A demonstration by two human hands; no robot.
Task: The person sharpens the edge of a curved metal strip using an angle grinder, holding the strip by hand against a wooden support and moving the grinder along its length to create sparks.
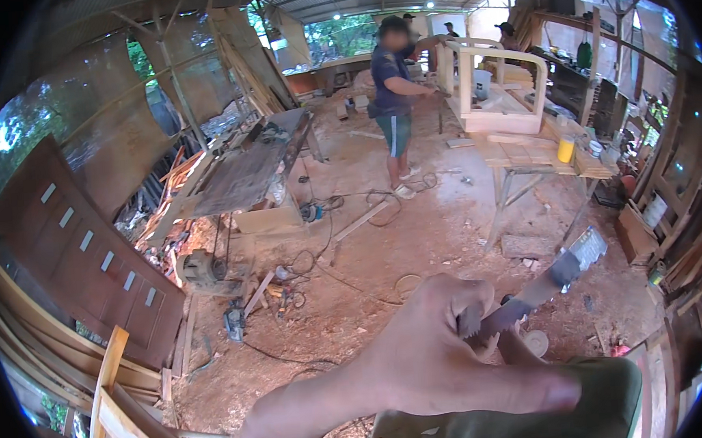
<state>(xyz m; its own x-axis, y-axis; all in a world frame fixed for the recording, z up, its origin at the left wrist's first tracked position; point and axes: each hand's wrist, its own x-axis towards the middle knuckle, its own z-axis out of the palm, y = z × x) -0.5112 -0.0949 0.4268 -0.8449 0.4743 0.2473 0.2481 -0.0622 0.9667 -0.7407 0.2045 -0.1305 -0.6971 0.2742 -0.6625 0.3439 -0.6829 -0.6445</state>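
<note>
My left hand (466,357) reaches in from the lower left, fingers curled at the near end of a long, flat metal blade (527,296), thumb stretched out to the right. The blade slants up to the right and has a crumpled silvery covering (585,247) on its far end. Part of my right hand (523,349) shows behind my left, at the blade's lower end; its fingers are mostly hidden. A green sleeve (603,397) lies below.
A co-worker (391,94) stands beside a wooden frame (536,76) on a workbench (525,154); others are farther back. A worktable (234,170) and leaning door panel (84,246) are on the left. Power tools (236,316), cables, offcuts and shavings lie on the floor.
</note>
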